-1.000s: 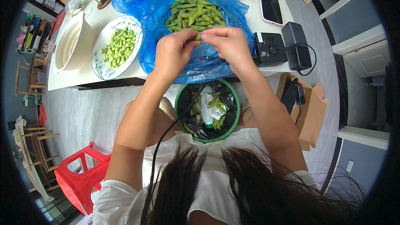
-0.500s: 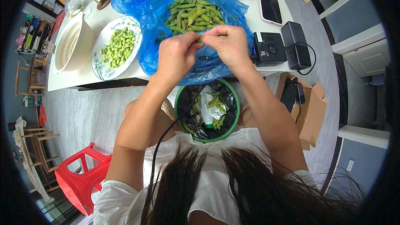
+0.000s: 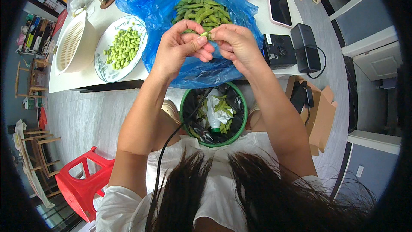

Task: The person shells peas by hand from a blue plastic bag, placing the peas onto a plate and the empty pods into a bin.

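Observation:
Over the blue plastic bag, my left hand and my right hand meet with their fingertips. Pinched between them is a small green edamame pod, mostly covered by the fingers. Just beyond, a heap of unshelled edamame pods lies inside the bag. To the left of my hands, shelled green beans are piled on a white plate with a patterned rim. Below the table edge stands a green-rimmed bin lined with black plastic, with empty pods and white waste in it.
A cream strainer basket stands left of the plate. On the right are a phone, a black box-shaped device and a black power bank-like block with a cable. A red stool and an open cardboard box are on the floor.
My left hand has turned so its palm and curled fingers show. Both hands still pinch the pod, now held slightly higher. The bag has shifted a little to the right.

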`<control>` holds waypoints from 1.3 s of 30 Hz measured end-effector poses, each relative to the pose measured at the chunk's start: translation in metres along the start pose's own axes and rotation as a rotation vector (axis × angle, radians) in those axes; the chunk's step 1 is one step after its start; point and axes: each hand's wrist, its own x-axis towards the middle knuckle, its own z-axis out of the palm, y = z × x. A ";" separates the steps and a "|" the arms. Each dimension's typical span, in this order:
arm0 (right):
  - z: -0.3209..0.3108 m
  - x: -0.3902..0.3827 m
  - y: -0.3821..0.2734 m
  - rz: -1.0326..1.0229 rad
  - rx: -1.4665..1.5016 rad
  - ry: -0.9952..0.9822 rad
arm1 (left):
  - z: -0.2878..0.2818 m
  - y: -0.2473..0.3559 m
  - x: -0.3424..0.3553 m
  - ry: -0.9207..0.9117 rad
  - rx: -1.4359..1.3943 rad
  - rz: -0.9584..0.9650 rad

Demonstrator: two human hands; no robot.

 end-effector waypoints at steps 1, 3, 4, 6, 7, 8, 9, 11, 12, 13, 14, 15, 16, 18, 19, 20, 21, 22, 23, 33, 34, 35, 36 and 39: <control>0.001 -0.001 0.000 0.011 0.038 -0.012 | -0.002 0.001 0.000 -0.019 -0.026 -0.015; 0.003 -0.001 0.001 0.042 0.094 -0.038 | -0.002 0.001 -0.001 -0.043 -0.052 -0.032; 0.003 0.000 0.002 0.063 0.113 -0.050 | -0.002 0.001 -0.001 -0.050 -0.051 -0.035; 0.004 0.000 0.003 0.100 0.156 -0.079 | -0.001 0.001 0.000 -0.055 -0.026 -0.034; 0.006 -0.001 0.003 0.116 0.179 -0.097 | -0.001 0.000 0.000 -0.053 -0.003 -0.029; 0.006 -0.001 0.002 0.133 0.203 -0.115 | -0.001 -0.001 0.000 -0.051 0.021 -0.024; 0.007 -0.002 0.000 0.142 0.213 -0.120 | -0.001 -0.002 0.000 -0.046 0.040 -0.011; 0.007 -0.002 -0.003 0.159 0.232 -0.128 | -0.001 -0.003 0.000 -0.038 0.078 0.015; 0.005 -0.001 -0.002 0.146 0.209 -0.155 | -0.001 -0.003 0.000 -0.026 0.093 0.026; 0.003 0.001 0.000 0.133 0.186 -0.183 | 0.000 -0.003 0.000 -0.013 0.110 0.036; 0.002 0.002 0.002 0.120 0.164 -0.211 | 0.000 -0.002 0.000 0.000 0.126 0.047; 0.003 0.001 0.002 0.106 0.149 -0.194 | 0.001 -0.002 0.000 0.012 0.146 0.052; 0.003 0.001 0.002 0.093 0.133 -0.176 | 0.001 -0.003 0.000 0.026 0.166 0.058; 0.004 0.002 0.002 0.088 0.144 -0.124 | 0.000 -0.003 0.000 0.055 0.174 0.065; 0.004 0.002 0.001 0.095 0.169 -0.089 | 0.000 -0.004 0.000 0.069 0.162 0.066; 0.004 0.002 0.001 0.102 0.194 -0.055 | 0.000 -0.004 0.000 0.084 0.150 0.068; 0.002 0.004 0.001 0.127 0.265 -0.048 | 0.000 0.000 -0.002 0.028 0.117 -0.002; -0.004 0.005 0.000 0.147 0.335 -0.033 | 0.001 0.008 -0.005 -0.036 0.082 -0.073; -0.008 0.006 -0.001 0.171 0.406 -0.025 | 0.001 0.016 -0.008 -0.093 0.050 -0.143; -0.003 0.011 0.018 -0.230 -0.873 0.387 | -0.005 0.025 -0.013 -0.393 0.224 -0.404; -0.001 0.010 0.018 -0.238 -1.041 0.412 | -0.004 0.022 -0.011 -0.270 0.257 -0.331; -0.004 0.011 0.024 -0.325 -1.108 0.431 | -0.005 0.017 -0.008 -0.133 0.349 -0.235; -0.004 0.012 0.027 -0.356 -1.160 0.441 | -0.009 0.009 -0.004 0.005 0.440 -0.139; -0.002 0.013 0.030 -0.406 -1.262 0.457 | -0.016 -0.008 0.001 0.111 0.802 0.160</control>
